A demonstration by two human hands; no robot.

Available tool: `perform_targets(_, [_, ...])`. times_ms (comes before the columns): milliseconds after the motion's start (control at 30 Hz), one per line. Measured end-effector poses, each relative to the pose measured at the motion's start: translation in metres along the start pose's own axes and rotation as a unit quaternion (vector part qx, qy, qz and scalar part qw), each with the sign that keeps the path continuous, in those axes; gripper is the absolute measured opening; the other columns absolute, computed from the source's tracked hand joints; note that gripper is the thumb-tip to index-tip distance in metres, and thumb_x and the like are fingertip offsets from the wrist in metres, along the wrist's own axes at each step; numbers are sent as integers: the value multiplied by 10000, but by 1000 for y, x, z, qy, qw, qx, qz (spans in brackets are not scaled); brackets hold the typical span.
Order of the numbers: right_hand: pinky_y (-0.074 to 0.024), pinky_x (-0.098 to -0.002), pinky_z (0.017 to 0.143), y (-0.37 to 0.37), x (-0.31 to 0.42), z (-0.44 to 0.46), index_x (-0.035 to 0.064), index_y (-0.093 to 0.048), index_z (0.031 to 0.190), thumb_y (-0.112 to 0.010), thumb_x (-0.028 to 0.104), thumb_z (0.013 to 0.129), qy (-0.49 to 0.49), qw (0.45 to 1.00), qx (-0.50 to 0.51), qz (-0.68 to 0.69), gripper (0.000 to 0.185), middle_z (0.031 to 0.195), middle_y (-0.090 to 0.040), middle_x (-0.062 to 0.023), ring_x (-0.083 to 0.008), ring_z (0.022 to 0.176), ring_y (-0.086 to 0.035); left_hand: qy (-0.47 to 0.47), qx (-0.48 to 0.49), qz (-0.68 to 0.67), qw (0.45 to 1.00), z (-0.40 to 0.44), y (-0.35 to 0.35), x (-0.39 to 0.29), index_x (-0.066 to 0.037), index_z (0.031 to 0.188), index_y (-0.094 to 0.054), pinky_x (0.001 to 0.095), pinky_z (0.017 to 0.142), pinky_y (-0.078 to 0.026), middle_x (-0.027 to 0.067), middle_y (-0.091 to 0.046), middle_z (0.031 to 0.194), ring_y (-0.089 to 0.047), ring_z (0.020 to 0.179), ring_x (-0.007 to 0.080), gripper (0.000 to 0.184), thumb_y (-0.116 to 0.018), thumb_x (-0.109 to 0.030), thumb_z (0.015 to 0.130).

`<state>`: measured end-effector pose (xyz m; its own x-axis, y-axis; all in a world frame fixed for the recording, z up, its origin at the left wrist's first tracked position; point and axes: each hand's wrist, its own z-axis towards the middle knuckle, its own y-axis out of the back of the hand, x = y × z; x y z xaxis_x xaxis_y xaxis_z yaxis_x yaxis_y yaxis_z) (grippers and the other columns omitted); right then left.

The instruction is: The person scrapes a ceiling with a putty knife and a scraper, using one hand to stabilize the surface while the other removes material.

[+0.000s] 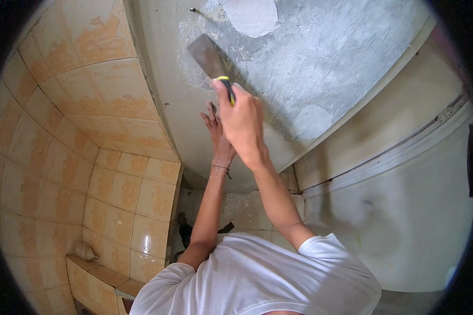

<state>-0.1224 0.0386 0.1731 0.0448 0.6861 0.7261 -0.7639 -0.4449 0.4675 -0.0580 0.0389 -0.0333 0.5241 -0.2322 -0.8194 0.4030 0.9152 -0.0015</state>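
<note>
My right hand (242, 121) is wrapped round the black and yellow handle of a putty knife (207, 56). The knife's wide metal blade points up and to the left, over the wall (305, 68); I cannot tell whether its edge touches. The wall has rough grey patches, with peeled paint and pale smooth spots. Lower and just left of the knife hand, my left hand (215, 128) lies against the wall with fingers spread, holding nothing. My right hand partly hides it. White specks and a thin dark band show on the left wrist.
A nail (193, 10) sticks out of the wall near the top. Orange-patterned tiles (105, 89) cover the recess on the left, where a rounded object (85, 251) stands on a ledge. To the right is a pale door (394, 210) in a frame.
</note>
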Motion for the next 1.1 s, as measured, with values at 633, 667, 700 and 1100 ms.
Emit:
perform_targets(633, [-364, -316, 557, 33, -157, -80, -16, -667, 864, -636, 441, 1051, -101, 993, -50, 42, 495, 638, -512, 9, -84, 629, -432, -121, 7, 338, 933, 10, 5, -23, -1, 1660, -173, 668, 1250, 14, 179, -108, 1745, 30, 1608, 426, 1361, -823, -703, 693])
perform_targets(667, [-353, -294, 548, 30, -170, -91, -4, -640, 817, -635, 440, 1053, -89, 991, -77, 60, 503, 633, -508, 15, -69, 611, -442, -121, 5, 336, 934, 9, 5, -23, -1, 1660, -172, 668, 1249, 12, 180, -105, 1745, 32, 1608, 426, 1361, -824, -703, 694])
perform_targets(700, [-353, -294, 548, 29, -174, -97, -4, -640, 817, -635, 440, 1053, -95, 991, -77, 59, 503, 633, -508, 15, -69, 611, -442, -121, -1, 334, 935, 10, 4, -22, -1, 1661, -170, 669, 1247, 11, 182, -103, 1746, 34, 1609, 426, 1361, -824, -703, 695])
perform_targets(1100, [-350, -261, 551, 14, -196, -129, 45, -630, 786, -650, 527, 1027, -234, 945, -72, 218, 539, 653, -514, 35, -63, 606, -454, -142, -16, 349, 926, 11, 2, -24, 4, 1661, -152, 675, 1248, 3, 184, -80, 1750, 33, 1609, 426, 1437, -844, -728, 636])
